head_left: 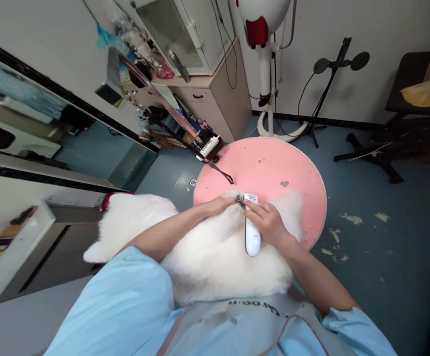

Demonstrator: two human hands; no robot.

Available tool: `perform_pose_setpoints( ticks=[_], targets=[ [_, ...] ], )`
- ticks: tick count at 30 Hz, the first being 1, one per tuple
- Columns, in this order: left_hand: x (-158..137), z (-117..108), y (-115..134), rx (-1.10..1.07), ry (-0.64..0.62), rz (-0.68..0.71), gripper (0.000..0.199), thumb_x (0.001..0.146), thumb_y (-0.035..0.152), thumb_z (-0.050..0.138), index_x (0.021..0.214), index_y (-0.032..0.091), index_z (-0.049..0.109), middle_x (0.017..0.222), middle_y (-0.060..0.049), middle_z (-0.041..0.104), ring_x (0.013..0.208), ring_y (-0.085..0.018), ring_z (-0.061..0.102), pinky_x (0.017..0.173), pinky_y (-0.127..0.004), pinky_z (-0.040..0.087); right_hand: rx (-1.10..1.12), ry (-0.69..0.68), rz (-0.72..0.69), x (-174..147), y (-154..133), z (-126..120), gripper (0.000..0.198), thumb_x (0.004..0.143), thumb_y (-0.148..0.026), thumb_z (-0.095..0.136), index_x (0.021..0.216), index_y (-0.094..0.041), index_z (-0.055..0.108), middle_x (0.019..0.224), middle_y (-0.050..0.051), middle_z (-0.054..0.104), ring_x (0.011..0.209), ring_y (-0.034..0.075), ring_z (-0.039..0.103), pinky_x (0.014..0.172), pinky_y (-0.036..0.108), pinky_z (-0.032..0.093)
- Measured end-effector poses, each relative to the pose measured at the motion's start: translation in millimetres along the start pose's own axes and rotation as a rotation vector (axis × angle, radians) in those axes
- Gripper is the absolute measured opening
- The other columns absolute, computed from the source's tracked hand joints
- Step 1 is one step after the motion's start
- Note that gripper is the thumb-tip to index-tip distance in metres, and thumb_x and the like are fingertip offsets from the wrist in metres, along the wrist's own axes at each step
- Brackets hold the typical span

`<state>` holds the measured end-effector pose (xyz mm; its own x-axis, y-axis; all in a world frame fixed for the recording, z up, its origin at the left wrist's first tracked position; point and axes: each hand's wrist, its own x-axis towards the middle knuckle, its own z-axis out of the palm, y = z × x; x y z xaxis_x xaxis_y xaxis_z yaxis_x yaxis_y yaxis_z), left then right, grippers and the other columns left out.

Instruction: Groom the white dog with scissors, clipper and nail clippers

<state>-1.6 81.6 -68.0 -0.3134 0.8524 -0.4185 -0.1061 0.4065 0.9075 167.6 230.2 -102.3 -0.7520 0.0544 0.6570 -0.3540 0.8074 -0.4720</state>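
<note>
A fluffy white dog lies across the round pink grooming table, close against my body. My right hand grips a white electric clipper, whose head points at the fur near the dog's raised leg. My left hand is closed on the white fur of that leg, just left of the clipper head. A black leash runs from the metal grooming arm down onto the table.
A beige cabinet with a cluttered top stands behind the table. A white and red dryer stand and a black stand are at the wall. A dark bench sits at right, a mirror at left, blue worn floor around.
</note>
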Motion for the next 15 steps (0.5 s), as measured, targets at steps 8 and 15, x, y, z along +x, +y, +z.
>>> perform_pose_setpoints(
  ticks=[8, 15],
  targets=[
    [-8.3, 1.4, -12.2, -0.045, -0.010, 0.081, 0.039, 0.077, 0.041, 0.067, 0.105, 0.014, 0.061, 0.107, -0.007, 0.067, 0.103, -0.022, 0.060, 0.101, -0.037, 0.044, 0.287, 0.113, 0.175, -3.1, 2.9, 17.1, 0.027, 0.090, -0.026, 0.061, 0.117, -0.024, 0.062, 0.129, 0.012, 0.068, 0.116, 0.023, 0.067, 0.093, 0.039, 0.056],
    [-11.6, -1.3, -24.3, 0.149, 0.015, -0.017, 0.064, 0.074, 0.062, 0.073, 0.115, 0.014, 0.061, 0.122, -0.015, 0.068, 0.112, -0.031, 0.063, 0.101, -0.041, 0.049, 0.607, 0.238, 0.461, 3.3, -4.6, 24.1, 0.041, 0.079, -0.033, 0.073, 0.117, -0.025, 0.059, 0.122, 0.009, 0.070, 0.112, 0.020, 0.069, 0.098, 0.034, 0.056]
  ],
)
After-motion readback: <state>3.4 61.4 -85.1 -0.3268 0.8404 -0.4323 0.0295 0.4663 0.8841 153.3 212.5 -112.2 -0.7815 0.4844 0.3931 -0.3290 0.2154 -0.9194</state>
